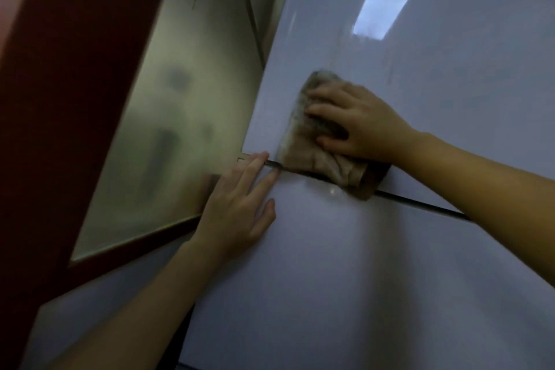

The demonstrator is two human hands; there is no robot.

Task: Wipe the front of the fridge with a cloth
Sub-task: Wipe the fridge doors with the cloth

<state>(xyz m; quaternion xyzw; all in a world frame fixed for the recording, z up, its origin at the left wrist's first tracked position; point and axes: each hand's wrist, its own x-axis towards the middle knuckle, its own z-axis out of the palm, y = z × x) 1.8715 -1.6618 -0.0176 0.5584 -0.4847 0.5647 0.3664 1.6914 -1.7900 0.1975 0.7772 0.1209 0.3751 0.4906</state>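
Observation:
The fridge front (405, 264) is a glossy pale grey surface filling the right of the view, split by a dark gap between an upper and a lower door. A crumpled beige cloth (312, 156) lies flat against the upper door, hanging over the gap. My right hand (357, 123) presses on the cloth with fingers spread. My left hand (237, 210) rests flat on the lower door's upper left corner, fingertips touching the gap, holding nothing.
A frosted glass panel (180, 117) in a dark red frame (60, 99) stands close along the fridge's left side. A bright rectangular light reflection (384, 6) shows on the upper door.

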